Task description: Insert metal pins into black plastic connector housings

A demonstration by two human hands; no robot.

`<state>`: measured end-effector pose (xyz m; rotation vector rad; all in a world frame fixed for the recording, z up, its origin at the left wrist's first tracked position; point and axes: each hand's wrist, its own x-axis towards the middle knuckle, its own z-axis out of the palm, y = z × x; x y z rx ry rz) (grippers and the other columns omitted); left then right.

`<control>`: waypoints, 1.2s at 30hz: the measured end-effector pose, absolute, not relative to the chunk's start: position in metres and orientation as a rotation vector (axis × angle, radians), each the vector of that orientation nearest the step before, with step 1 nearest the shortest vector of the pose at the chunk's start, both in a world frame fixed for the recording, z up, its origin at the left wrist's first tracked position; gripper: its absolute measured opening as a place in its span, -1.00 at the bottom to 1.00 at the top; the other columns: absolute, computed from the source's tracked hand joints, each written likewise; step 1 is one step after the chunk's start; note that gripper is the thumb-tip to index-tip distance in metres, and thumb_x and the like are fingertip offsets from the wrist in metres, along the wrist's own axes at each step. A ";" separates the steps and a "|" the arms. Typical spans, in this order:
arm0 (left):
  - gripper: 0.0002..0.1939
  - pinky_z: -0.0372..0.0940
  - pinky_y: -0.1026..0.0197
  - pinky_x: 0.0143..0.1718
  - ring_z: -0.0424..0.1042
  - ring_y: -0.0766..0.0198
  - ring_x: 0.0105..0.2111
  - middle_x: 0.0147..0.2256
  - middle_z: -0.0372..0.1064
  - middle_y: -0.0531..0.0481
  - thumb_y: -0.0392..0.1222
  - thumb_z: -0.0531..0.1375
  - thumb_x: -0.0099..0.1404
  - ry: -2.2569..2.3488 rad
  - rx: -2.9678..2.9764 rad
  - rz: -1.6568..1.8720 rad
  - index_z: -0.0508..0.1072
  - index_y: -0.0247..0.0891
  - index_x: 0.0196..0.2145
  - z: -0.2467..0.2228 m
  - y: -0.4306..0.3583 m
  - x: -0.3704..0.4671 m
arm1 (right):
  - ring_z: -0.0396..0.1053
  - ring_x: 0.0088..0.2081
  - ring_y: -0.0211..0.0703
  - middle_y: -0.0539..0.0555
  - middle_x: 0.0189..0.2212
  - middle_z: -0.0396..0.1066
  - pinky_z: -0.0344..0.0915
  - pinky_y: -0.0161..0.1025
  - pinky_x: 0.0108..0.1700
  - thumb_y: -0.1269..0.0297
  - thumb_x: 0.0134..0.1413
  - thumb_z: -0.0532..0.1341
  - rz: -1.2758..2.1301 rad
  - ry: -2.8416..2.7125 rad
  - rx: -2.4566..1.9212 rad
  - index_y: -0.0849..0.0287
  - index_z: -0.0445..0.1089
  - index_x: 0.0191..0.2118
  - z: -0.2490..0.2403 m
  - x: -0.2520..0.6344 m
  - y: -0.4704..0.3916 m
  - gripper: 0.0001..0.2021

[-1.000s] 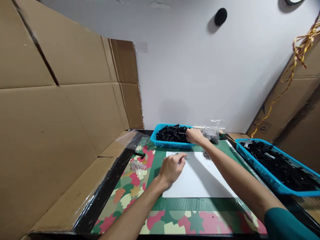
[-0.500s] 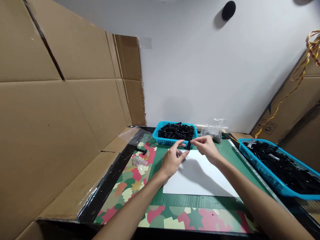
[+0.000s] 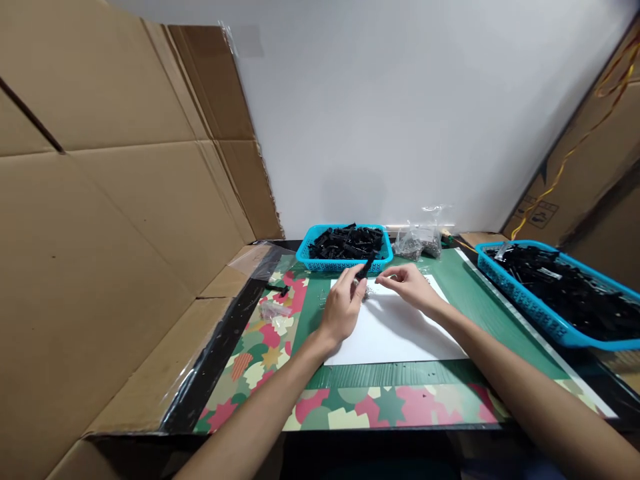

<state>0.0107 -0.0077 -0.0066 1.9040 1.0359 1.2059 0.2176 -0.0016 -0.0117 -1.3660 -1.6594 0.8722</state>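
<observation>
Fingers of L hand [image 3: 341, 310] closed round blk plastic pc [image 3: 369, 265]; R hand [image 3: 414, 289] just beside, near-pinched, hold unclear. Prob. mid-job: blk pcs [image 3: 345, 243] fill blue basket [image 3: 345, 266] beyond fingertips, done/left split unclear.

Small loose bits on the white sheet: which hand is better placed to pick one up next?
Right hand, probably: it hovers near the small bits on the white sheet, while the left hand holds a black part. I can't tell whether the right pinches something.
</observation>
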 end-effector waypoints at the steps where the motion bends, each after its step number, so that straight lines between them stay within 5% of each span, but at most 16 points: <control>1: -0.60 0.32 0.11 0.00 0.44 0.05 0.02 0.14 0.44 -0.16 -0.01 0.18 0.49 1.035 1.842 1.235 0.44 -0.19 0.19 -0.006 -0.007 0.012 | 0.13 -0.51 -0.22 0.00 -0.59 0.28 -0.04 -0.28 -0.45 -0.06 0.16 0.32 0.786 -1.696 -1.432 0.18 0.61 -0.29 -0.013 0.218 -0.002 -0.65; 4: -0.57 0.26 0.26 -0.39 0.40 0.26 -0.35 -0.13 0.46 -0.07 0.14 0.16 0.47 0.992 1.630 1.264 0.40 -0.22 0.09 -0.006 -0.002 0.015 | 0.29 -0.40 -0.12 0.09 -0.46 0.45 -0.04 -0.25 -0.37 0.17 0.14 0.35 0.563 -1.793 -1.616 0.13 0.65 -0.28 -0.015 0.215 -0.004 -0.84; 7: -0.51 -0.04 0.32 -0.63 0.09 0.43 -0.62 -0.35 0.27 0.09 0.31 0.05 0.44 0.914 1.421 1.242 0.33 -0.20 -0.07 -0.006 0.003 0.018 | 0.40 -0.34 -0.07 0.09 -0.39 0.54 -0.03 -0.25 -0.35 0.20 0.21 0.32 0.450 -1.897 -1.718 0.06 0.66 -0.22 -0.017 0.209 -0.004 -0.85; 11: -0.44 -0.19 0.35 -0.69 -0.05 0.47 -0.69 -0.46 0.11 0.18 0.45 0.05 0.33 0.831 1.222 1.193 0.20 -0.16 -0.24 -0.003 0.008 0.015 | 0.47 -0.30 -0.07 0.05 -0.33 0.60 0.00 -0.27 -0.35 0.18 0.30 0.28 0.406 -2.011 -1.776 0.02 0.63 -0.18 -0.016 0.206 0.000 -0.84; 17: -0.37 -0.14 0.40 -0.71 0.00 0.48 -0.69 -0.48 0.07 0.21 0.52 0.09 0.29 0.741 1.111 1.108 0.08 -0.14 -0.35 0.004 0.005 0.011 | 0.48 -0.29 -0.04 0.08 -0.37 0.58 0.00 -0.27 -0.33 0.30 0.30 0.24 0.442 -2.173 -1.754 0.08 0.57 -0.16 -0.016 0.211 0.001 -0.87; 24: -0.47 -0.14 0.41 -0.73 0.11 0.53 -0.71 -0.46 0.23 0.16 0.32 0.29 0.27 0.787 1.160 1.085 0.31 -0.24 -0.34 -0.003 0.002 0.017 | 0.29 -0.41 -0.16 -0.01 -0.43 0.41 0.09 -0.28 -0.34 0.20 0.44 0.03 0.584 -2.108 -1.549 0.11 0.35 -0.08 -0.007 0.221 -0.011 -0.81; 30: -0.36 -0.04 0.38 -0.72 0.19 0.50 -0.69 -0.44 0.37 0.13 0.10 0.41 0.23 0.826 1.276 1.115 0.51 -0.28 0.16 -0.004 -0.001 0.018 | -0.13 -0.60 -0.31 -0.23 -0.62 -0.04 -0.13 -0.32 -0.53 -0.12 0.33 0.22 1.322 -1.474 -0.963 0.05 0.23 -0.23 0.003 0.204 -0.023 -0.66; 36: -0.56 0.07 0.32 -0.64 0.17 0.47 -0.68 -0.57 0.36 0.10 0.06 0.44 0.22 0.859 1.430 1.163 0.69 -0.37 -0.11 -0.006 -0.001 0.018 | -0.34 -0.61 -0.39 -0.29 -0.65 -0.20 -0.30 -0.31 -0.57 -0.06 0.12 0.44 1.559 -1.062 -0.803 0.07 0.22 -0.32 0.001 0.189 -0.027 -0.56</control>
